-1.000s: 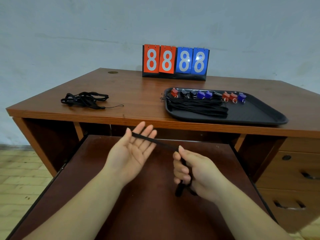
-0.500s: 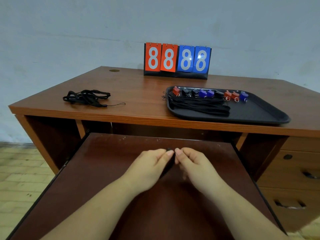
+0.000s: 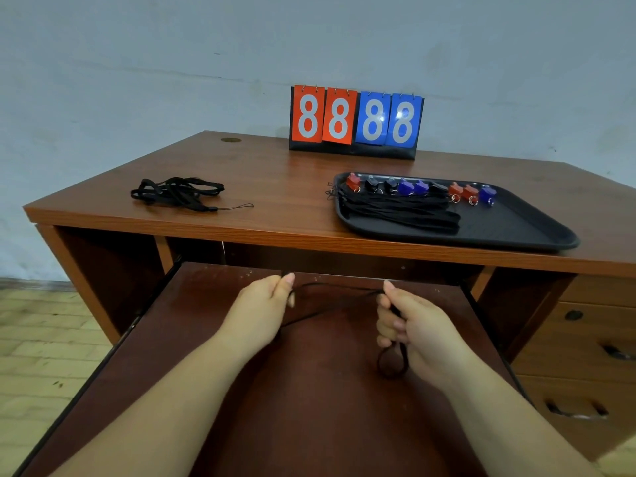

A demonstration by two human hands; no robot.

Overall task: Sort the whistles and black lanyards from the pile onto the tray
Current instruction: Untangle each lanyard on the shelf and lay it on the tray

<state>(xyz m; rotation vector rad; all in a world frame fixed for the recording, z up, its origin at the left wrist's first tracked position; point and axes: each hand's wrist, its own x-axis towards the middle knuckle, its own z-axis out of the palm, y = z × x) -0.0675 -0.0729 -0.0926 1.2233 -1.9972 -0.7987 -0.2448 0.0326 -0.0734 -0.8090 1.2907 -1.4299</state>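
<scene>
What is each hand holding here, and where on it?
Both hold one black lanyard. The left hand pinches one end of the strap; the right hand grips the other, with a loop hanging below its fingers.

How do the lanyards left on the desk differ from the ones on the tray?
The desk lanyards lie in a loose tangle on bare wood at the left; the tray lanyards lie straightened and stacked inside the black tray. Whistles sit behind the tray lanyards, none by the desk lanyards. Both are black cord.

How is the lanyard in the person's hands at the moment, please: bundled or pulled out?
Pulled out: the lanyard spans between the left hand and right hand, a loop hanging below the right.
</scene>
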